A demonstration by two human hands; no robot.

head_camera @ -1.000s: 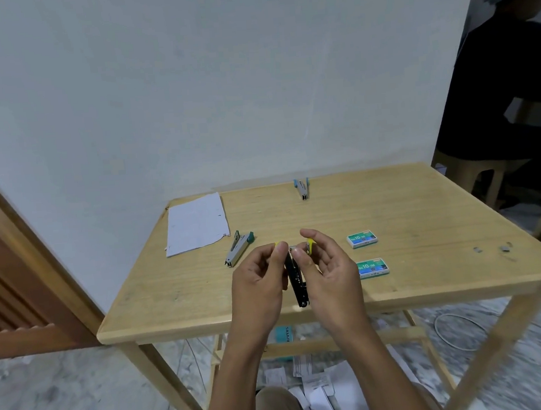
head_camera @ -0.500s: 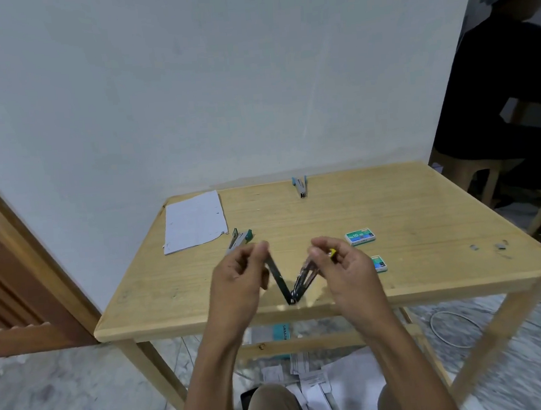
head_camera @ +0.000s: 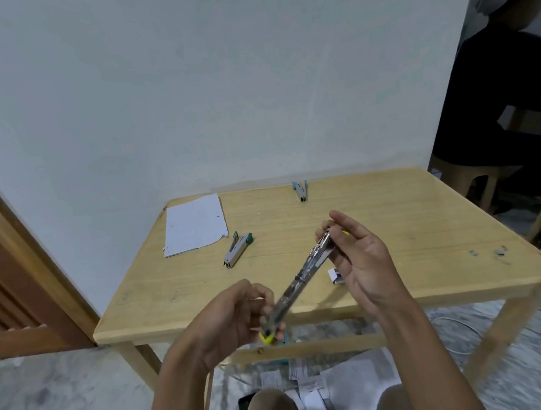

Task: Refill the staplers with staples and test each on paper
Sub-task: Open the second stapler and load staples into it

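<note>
head | step: refill | yr L hand [head_camera: 227, 324] grips opened stapler [head_camera: 300, 277] yellow end, R hand [head_camera: 364, 262] pinches tip | next: reach staple box [head_camera: 335, 275], 3 o'clock

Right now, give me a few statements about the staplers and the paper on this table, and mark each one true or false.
1. The left hand and the right hand both hold the yellow-tipped metal stapler, opened out. True.
2. The white paper sheet lies at the right edge of the wooden table. False: it lies at the far left corner.
3. The green-ended grey stapler lies beside the paper. True.
4. The blue-grey stapler is pinched in fingers. False: it lies untouched near the wall.
</note>
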